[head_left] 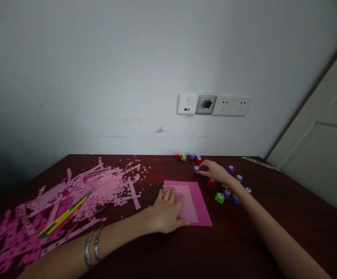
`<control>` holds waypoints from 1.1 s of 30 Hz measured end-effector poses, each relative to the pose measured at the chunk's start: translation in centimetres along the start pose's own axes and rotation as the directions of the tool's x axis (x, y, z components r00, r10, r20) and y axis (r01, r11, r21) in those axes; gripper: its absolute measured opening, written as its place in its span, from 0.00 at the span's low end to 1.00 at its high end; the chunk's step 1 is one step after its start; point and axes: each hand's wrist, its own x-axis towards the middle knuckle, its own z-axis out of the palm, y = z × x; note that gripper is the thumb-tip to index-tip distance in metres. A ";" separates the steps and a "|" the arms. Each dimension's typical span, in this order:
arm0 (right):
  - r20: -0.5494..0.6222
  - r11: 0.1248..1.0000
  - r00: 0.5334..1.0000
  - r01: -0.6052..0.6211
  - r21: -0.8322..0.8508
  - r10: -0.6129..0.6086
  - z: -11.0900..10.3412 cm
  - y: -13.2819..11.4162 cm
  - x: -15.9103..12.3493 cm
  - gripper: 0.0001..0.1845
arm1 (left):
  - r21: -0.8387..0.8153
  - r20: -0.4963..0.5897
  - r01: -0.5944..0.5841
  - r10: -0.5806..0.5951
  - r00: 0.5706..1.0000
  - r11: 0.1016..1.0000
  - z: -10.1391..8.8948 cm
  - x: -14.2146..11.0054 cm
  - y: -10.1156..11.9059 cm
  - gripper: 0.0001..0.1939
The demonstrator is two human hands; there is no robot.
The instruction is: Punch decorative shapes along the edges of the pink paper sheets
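My left hand [168, 212] lies flat with spread fingers on a light pink paper sheet [189, 205]. Under that sheet is a larger, darker pink sheet [201, 207]. Farther back, my right hand [215, 171] has its thumb and fingertips at a small purple paper punch [196, 169] with a white top, pinching it at the side. Close below and right of that hand stand more small punches, among them a green one [219, 198], a red one [211, 181] and a purple one [230, 169]. My right forearm partly hides some of them.
Punched pink paper strips [25, 221] and tiny cut-outs cover the table's left side, with a yellow utility knife [65, 215] on top. Several punches [184, 157] stand by the wall. A flat strip, perhaps a ruler [260, 162], lies at the back right. Sockets [229, 106] are on the wall.
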 end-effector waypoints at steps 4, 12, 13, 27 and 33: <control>-0.020 0.997 0.997 -0.070 -0.041 0.069 -0.5 2.3 -0.3 0.20 | -0.015 0.010 0.006 -0.005 1.000 1.000 -0.4 -0.1 0.0 0.41; 0.009 0.960 0.962 -0.272 -0.063 0.273 -1.7 4.5 -1.1 0.20 | -0.038 0.015 -0.004 0.005 1.000 0.999 -0.5 0.2 -0.4 0.42; 0.018 0.958 0.959 -0.281 -0.063 0.283 -1.8 4.7 -1.1 0.20 | -0.038 0.010 -0.006 0.006 1.000 0.999 -0.3 0.3 -0.5 0.42; 0.086 0.954 0.958 -0.258 -0.152 0.273 -2.2 4.6 -0.8 0.16 | -0.049 -0.030 -0.080 0.078 0.996 0.996 -0.3 0.4 -0.6 0.40; 0.025 0.983 0.988 -0.151 -0.105 0.154 -2.5 1.5 0.1 0.16 | -0.063 -0.192 -0.098 0.085 0.978 0.993 -1.9 0.6 -0.8 0.37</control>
